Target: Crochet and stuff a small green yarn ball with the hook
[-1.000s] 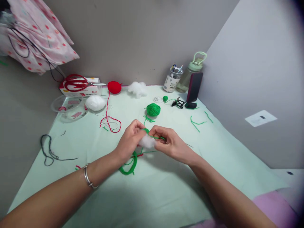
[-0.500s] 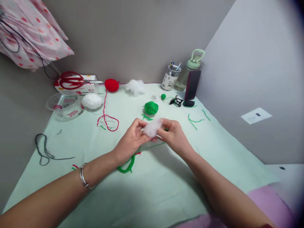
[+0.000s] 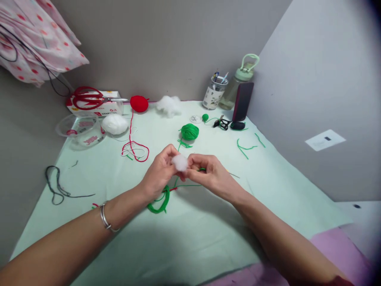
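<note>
A small white tuft of stuffing (image 3: 180, 162) is pinched between my left hand (image 3: 159, 172) and my right hand (image 3: 208, 172), just above the pale green cloth (image 3: 208, 230). Both hands have their fingers closed on the tuft. A green yarn strand (image 3: 190, 184) runs under my hands to a green loop of yarn (image 3: 159, 200) lying by my left wrist. My right fingers also touch a bit of green yarn. Beyond my hands sits a green yarn ball (image 3: 189, 131).
At the back stand a red yarn ball (image 3: 139, 103), a white yarn ball (image 3: 114, 124), loose stuffing (image 3: 169, 105), red scissors (image 3: 89, 98) on a box, plastic bowls (image 3: 79, 129), a pen jar (image 3: 214, 93), a bottle (image 3: 238, 85) and a phone (image 3: 243, 102). A dark cord (image 3: 58, 186) lies at left.
The tuft has been pressed into a smaller, rounder ball between my fingers. My hands first rose toward the green ball, then came slightly back down.
</note>
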`<state>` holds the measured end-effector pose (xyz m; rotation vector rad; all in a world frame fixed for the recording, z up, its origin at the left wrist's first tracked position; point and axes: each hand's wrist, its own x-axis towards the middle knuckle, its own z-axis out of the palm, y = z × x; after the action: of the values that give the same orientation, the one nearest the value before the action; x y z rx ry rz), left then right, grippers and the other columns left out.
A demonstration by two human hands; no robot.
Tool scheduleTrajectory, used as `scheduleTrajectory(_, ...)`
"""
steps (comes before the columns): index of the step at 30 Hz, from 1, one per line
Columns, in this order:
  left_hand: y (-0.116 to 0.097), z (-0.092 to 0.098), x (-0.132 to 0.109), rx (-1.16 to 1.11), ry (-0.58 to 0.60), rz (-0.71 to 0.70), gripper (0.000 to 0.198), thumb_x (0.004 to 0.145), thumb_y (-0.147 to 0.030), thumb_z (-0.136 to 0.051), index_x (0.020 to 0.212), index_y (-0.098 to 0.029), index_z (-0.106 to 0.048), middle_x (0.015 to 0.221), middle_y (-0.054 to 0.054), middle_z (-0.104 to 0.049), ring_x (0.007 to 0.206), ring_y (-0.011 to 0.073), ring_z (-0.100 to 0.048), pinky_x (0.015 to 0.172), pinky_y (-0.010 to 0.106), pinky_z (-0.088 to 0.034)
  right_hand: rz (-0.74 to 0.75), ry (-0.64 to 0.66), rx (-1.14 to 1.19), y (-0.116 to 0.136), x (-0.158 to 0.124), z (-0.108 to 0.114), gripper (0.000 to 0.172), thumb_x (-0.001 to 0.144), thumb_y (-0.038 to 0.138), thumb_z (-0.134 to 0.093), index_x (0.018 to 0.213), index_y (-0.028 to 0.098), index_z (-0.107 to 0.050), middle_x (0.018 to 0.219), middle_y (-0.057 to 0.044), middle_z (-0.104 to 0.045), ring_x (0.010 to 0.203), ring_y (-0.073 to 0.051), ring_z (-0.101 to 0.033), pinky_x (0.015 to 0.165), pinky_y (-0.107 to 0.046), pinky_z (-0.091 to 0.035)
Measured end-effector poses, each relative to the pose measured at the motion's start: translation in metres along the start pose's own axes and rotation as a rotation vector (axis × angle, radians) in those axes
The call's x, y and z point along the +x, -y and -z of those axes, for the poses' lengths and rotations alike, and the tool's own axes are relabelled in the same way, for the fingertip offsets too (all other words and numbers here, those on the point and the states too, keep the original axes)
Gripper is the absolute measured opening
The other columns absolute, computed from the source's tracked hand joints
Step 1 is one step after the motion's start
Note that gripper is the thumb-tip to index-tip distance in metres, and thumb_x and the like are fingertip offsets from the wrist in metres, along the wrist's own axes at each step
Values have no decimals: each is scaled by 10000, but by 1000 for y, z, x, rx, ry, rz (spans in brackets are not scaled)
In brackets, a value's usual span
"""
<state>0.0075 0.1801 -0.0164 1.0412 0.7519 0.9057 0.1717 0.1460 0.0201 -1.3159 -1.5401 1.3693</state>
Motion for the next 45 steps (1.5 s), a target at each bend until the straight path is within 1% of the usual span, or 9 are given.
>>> scheduleTrajectory(5, 0, -4, -7, 107, -100, -165, 257, 842, -219, -790, 874, -223, -535, 865, -32, -653, 658, 103, -607, 630, 256, -512, -6, -76, 79, -9, 7, 0, 184, 805, 314, -685, 680, 206, -604, 628, 35, -599, 594, -106, -391, 606, -288, -285)
scheduleTrajectory(9, -4, -3, -11, 86, 4, -125, 195, 856, -145, -711, 944, -221, -553, 919, -18, -642, 821, 137, -649, 791, 280, -549, 41, -198, -12, -13, 9, 3, 125, 738, 256, -668, 645, 202, -605, 569, 60, -502, 580, -102, -390, 594, -282, -291)
scheduleTrajectory(13, -9, 3, -6, -41, 95, -48, 143, 1002, -337, -614, 958, -201, -609, 958, -2, -625, 856, 134, -619, 788, 270, -546, 65, -224, -26, -13, 8, 6, 144, 713, 279, -658, 627, 203, -573, 555, 74, -445, 558, -88, -340, 549, -279, -247)
scheduleTrajectory(18, -4, 14, 4, 48, 126, -34, 236, 913, -337, -789, 970, -195, -609, 1060, -7, -640, 861, 115, -645, 783, 256, -548, 66, -190, -95, -14, 7, 7, 210, 780, 310, -632, 622, 202, -543, 577, 66, -438, 580, -88, -342, 557, -279, -259)
scheduleTrajectory(25, 10, 16, 6, 217, 32, -73, 240, 885, -266, -754, 958, -220, -530, 753, -60, -588, 613, 113, -580, 573, 251, -444, 4, -52, -121, -8, 2, 7, 139, 848, 284, -615, 746, 198, -578, 622, 66, -463, 606, -96, -369, 566, -272, -265)
scheduleTrajectory(31, 24, 19, 3, 435, -69, -457, 178, 881, -157, -667, 984, -238, -547, 953, 0, -624, 831, 158, -622, 744, 315, -490, 13, -53, -76, 1, -3, -4, 156, 865, 276, -593, 728, 210, -557, 588, 86, -399, 567, -91, -295, 542, -278, -226)
scheduleTrajectory(35, 15, 12, 0, 303, -13, -234, 105, 968, -244, -625, 1000, -240, -526, 875, -21, -627, 684, 133, -616, 608, 284, -468, 12, -162, -91, -8, 2, -4, 189, 834, 317, -621, 691, 206, -567, 614, 61, -449, 596, -101, -356, 558, -281, -262)
scheduleTrajectory(41, -2, 5, -4, 135, 76, -93, 170, 972, -315, -662, 1003, -220, -524, 924, -19, -637, 769, 139, -704, 777, 332, -607, 79, -348, -318, -19, 4, 1, 194, 766, 244, -676, 640, 216, -531, 583, 70, -417, 579, -98, -316, 572, -293, -244)
scheduleTrajectory(45, -3, 10, 0, 101, 112, -63, 292, 893, -325, -778, 976, -213, -521, 932, -33, -618, 711, 115, -710, 724, 300, -606, 133, -280, -337, -12, 1, 9, 181, 871, 278, -642, 713, 210, -588, 584, 72, -442, 562, -100, -320, 578, -296, -262)
